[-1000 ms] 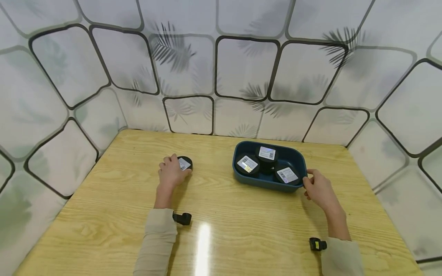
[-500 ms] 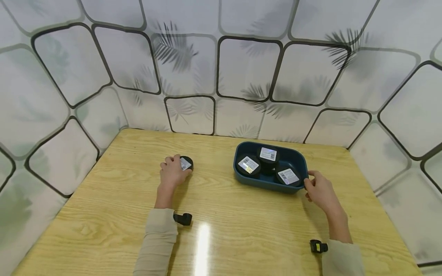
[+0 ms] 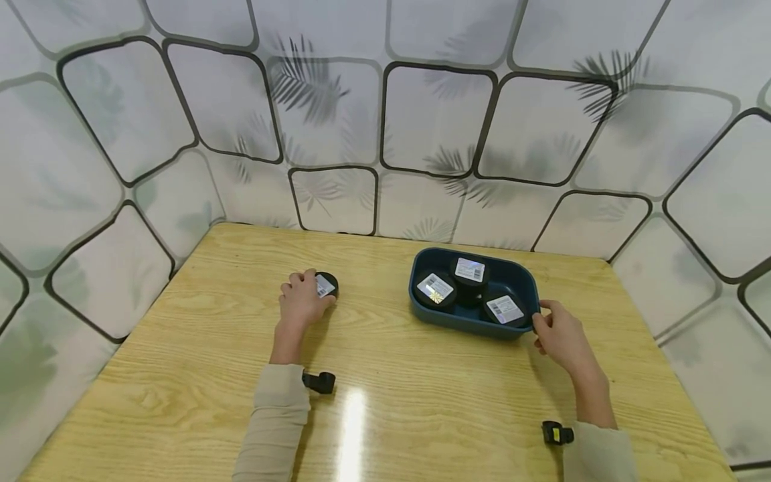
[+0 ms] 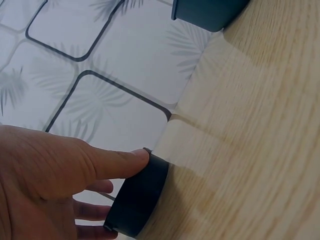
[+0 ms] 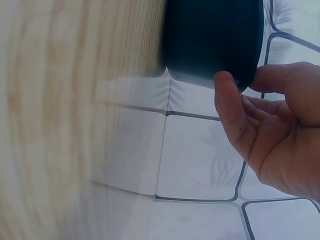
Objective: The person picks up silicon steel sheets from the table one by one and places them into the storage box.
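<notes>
On the table's left side, my left hand (image 3: 301,300) grips a round black container (image 3: 326,284) with a white label on top. In the left wrist view the thumb lies on the near side of the black container (image 4: 141,192) and the other fingers reach round its far side. My right hand (image 3: 563,338) pinches the right end of a dark blue plastic bin (image 3: 470,324). Thumb and fingers meet at the rim of the bin (image 5: 212,40) in the right wrist view. Inside the bin show three labelled black lids, one of them (image 3: 436,290) at the left.
The wooden table (image 3: 385,388) meets a patterned wall (image 3: 434,120) at its back edge and at the sides. Wood surface lies between the left hand and the bin. Small black cameras (image 3: 319,382) sit at both wrists.
The head view has shifted slightly, so bin and hands appear a little to the right. Both hands keep their holds.
</notes>
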A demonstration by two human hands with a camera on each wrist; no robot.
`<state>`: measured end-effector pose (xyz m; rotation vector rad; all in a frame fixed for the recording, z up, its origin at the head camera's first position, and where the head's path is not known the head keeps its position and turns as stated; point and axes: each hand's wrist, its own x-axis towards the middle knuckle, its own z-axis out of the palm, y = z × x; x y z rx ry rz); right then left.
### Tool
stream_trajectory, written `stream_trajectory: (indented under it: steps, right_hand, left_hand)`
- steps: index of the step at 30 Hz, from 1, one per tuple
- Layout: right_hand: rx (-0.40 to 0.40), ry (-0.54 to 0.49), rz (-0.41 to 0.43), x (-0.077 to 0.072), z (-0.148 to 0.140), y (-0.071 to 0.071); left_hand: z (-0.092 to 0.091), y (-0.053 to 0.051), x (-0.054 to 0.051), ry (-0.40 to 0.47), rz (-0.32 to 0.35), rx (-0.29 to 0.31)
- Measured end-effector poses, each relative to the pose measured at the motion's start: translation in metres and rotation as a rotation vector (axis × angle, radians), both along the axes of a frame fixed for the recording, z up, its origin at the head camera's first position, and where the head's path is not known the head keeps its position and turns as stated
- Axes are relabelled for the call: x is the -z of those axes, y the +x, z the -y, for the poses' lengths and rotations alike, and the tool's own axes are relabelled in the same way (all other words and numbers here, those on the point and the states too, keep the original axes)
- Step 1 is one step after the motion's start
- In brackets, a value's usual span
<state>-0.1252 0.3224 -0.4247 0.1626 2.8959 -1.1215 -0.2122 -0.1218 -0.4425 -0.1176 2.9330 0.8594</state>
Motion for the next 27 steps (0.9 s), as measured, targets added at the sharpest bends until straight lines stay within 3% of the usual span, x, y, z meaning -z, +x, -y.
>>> stream_trajectory:
  steps: [27]
  right_hand:
    - [-0.007,-0.008,0.010,-0.0004,-0.0019,-0.0003]
  left_hand:
    - [0.0013,0.0029,-0.0046,0.012,0.002,0.038]
